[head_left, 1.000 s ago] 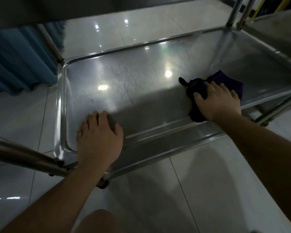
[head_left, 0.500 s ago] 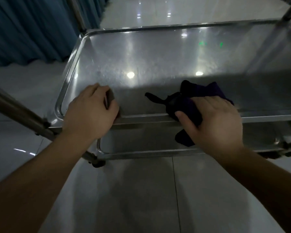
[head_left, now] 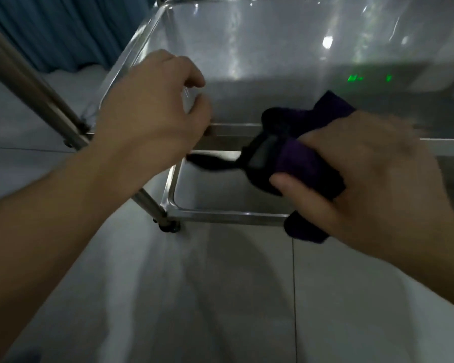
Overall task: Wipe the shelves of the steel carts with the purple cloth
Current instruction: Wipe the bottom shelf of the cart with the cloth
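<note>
The steel cart's top shelf (head_left: 260, 56) fills the upper part of the head view, and its lower shelf (head_left: 215, 191) shows beneath the near rim. My right hand (head_left: 372, 179) grips the bunched purple cloth (head_left: 302, 161) in the air, just in front of the top shelf's near rim and over the lower shelf; the cloth's ends hang loose. My left hand (head_left: 152, 106) hovers over the near left corner of the top shelf with its fingers loosely curled and nothing in them.
A slanted steel cart leg (head_left: 26, 74) runs down the left to a small caster (head_left: 169, 226). A blue curtain (head_left: 63, 27) hangs at the far left. Pale glossy floor tiles (head_left: 194, 297) lie below me.
My right hand has lifted the cloth off the top shelf and drawn it back past the near rim. My left hand has let go of the rim and risen. The view has moved closer.
</note>
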Demonstrator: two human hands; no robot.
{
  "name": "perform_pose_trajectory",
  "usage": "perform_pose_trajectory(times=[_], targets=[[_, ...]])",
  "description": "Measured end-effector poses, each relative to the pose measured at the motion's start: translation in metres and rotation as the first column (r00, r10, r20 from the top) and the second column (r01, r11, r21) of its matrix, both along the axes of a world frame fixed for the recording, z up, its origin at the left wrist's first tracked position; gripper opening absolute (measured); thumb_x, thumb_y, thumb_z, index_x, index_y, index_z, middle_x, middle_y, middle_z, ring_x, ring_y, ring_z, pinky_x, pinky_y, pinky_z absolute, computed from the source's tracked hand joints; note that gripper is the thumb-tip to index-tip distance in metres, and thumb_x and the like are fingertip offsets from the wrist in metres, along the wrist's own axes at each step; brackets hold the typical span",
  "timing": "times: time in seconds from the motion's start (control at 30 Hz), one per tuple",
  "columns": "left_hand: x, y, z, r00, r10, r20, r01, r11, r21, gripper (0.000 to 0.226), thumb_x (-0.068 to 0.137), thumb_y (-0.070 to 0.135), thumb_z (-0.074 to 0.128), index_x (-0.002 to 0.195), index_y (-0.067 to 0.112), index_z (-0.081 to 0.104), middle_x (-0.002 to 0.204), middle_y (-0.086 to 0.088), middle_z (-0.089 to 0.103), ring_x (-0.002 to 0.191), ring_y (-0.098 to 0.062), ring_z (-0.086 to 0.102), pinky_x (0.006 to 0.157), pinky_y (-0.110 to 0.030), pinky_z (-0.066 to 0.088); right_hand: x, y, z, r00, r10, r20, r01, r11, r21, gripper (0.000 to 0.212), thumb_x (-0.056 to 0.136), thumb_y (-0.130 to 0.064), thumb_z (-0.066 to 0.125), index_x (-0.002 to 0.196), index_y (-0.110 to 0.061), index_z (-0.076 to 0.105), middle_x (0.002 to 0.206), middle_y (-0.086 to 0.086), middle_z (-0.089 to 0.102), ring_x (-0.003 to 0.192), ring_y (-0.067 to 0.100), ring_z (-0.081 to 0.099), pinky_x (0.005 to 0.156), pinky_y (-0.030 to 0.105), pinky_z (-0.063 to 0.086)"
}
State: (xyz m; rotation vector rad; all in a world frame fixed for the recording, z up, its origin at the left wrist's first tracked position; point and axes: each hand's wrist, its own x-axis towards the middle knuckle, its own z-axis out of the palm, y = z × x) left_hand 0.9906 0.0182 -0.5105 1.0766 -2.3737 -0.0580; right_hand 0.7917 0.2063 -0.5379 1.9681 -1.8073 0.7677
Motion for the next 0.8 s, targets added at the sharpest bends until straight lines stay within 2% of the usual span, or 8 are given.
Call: perform_pose_trajectory(times=[0.1, 0.2, 0.27, 0.43, 0.47, 0.6, 0.67, 0.8], targets=[[0.018, 0.027, -0.007, 0.997, -0.07, -0.027, 0.069, 0.997, -0.033, 0.023, 0.097, 0.035, 0.059, 0.118, 0.028, 0.068, 0.107, 0.014, 0.057, 0.1, -0.01, 0.057, 0.084, -0.033, 0.047, 0.016, 0.014, -0.014, 0.995, 0.094, -0.036, -0.092, 0.995, 0.046, 0.045, 0.101, -0.054, 0.055, 0.098, -0.014, 0.075, 0.084, 0.003, 0.068, 0.08, 0.031, 0.064, 0.08, 0.043, 0.045], [0.041, 0.053, -0.027, 0.991, -0.118, -0.061, 0.123, 0.988, 0.089, 0.018, 0.092, 0.041, 0.057, 0.108, 0.035, 0.061, 0.087, 0.013, 0.058, 0.08, -0.008, 0.057, 0.07, -0.034, 0.049, 0.031, 0.021, -0.038, 0.989, 0.133, 0.057, -0.141, 0.978, 0.154, 0.044, 0.096, -0.06, 0.055, 0.098, -0.021, 0.074, 0.084, -0.004, 0.068, 0.078, 0.023, 0.063, 0.076, 0.037, 0.047], [0.055, 0.063, -0.046, 0.989, -0.143, 0.038, 0.135, 0.978, 0.16, 0.014, 0.092, 0.045, 0.055, 0.103, 0.038, 0.06, 0.083, 0.016, 0.059, 0.075, -0.006, 0.057, 0.063, -0.029, 0.048, 0.037, 0.017, -0.058, 0.987, 0.106, 0.121, -0.135, 0.953, 0.27, 0.045, 0.094, -0.066, 0.049, 0.098, -0.027, 0.072, 0.083, -0.01, 0.066, 0.074, 0.017, 0.061, 0.069, 0.03, 0.043], [0.086, 0.06, -0.107, 0.953, -0.155, 0.262, 0.052, 0.93, 0.364, 0.009, 0.093, 0.037, 0.063, 0.1, 0.032, 0.066, 0.086, 0.011, 0.06, 0.074, -0.006, 0.058, 0.066, -0.035, 0.053, 0.039, -0.016, -0.112, 0.931, -0.104, 0.349, -0.069, 0.89, 0.45, 0.042, 0.091, -0.076, 0.046, 0.079, -0.037, 0.058, 0.065, -0.018, 0.053, 0.056, 0.0, 0.055, 0.045, 0.015, 0.029], [0.091, 0.056, -0.118, 0.94, -0.159, 0.302, 0.027, 0.916, 0.4, 0.008, 0.095, 0.036, 0.063, 0.1, 0.031, 0.066, 0.087, 0.01, 0.061, 0.076, -0.009, 0.06, 0.069, -0.036, 0.054, 0.04, -0.023, -0.124, 0.896, -0.151, 0.417, -0.062, 0.889, 0.453, 0.042, 0.09, -0.076, 0.047, 0.073, -0.038, 0.054, 0.06, -0.018, 0.052, 0.056, -0.002, 0.057, 0.042, 0.017, 0.034], [0.113, 0.035, -0.153, 0.878, -0.158, 0.451, -0.049, 0.909, 0.414, 0.012, 0.098, 0.036, 0.059, 0.103, 0.027, 0.065, 0.095, 0.007, 0.061, 0.086, -0.015, 0.06, 0.076, -0.036, 0.053, 0.048, -0.054, -0.16, 0.756, -0.314, 0.575, -0.005, 0.875, 0.485, 0.048, 0.096, -0.068, 0.054, 0.069, -0.029, 0.06, 0.058, -0.01, 0.062, 0.064, -0.006, 0.062, 0.047, 0.019, 0.039], [0.122, 0.024, -0.165, 0.856, -0.14, 0.498, -0.094, 0.905, 0.415, 0.016, 0.099, 0.038, 0.059, 0.107, 0.027, 0.066, 0.1, 0.004, 0.063, 0.089, -0.017, 0.061, 0.08, -0.04, 0.056, 0.053, -0.072, -0.166, 0.716, -0.328, 0.616, 0.007, 0.886, 0.464, 0.052, 0.095, -0.069, 0.051, 0.069, -0.025, 0.061, 0.06, -0.007, 0.064, 0.062, 0.0, 0.064, 0.052, 0.027, 0.043], [0.139, 0.006, -0.19, 0.817, -0.122, 0.563, -0.159, 0.891, 0.425, 0.026, 0.099, 0.04, 0.057, 0.12, 0.027, 0.066, 0.115, 0.003, 0.063, 0.098, -0.019, 0.061, 0.085, -0.041, 0.057, 0.068, -0.109, -0.17, 0.628, -0.324, 0.707, 0.032, 0.919, 0.393, 0.046, 0.091, -0.071, 0.046, 0.077, -0.029, 0.061, 0.07, -0.009, 0.066, 0.062, 0.002, 0.063, 0.054, 0.027, 0.041]])
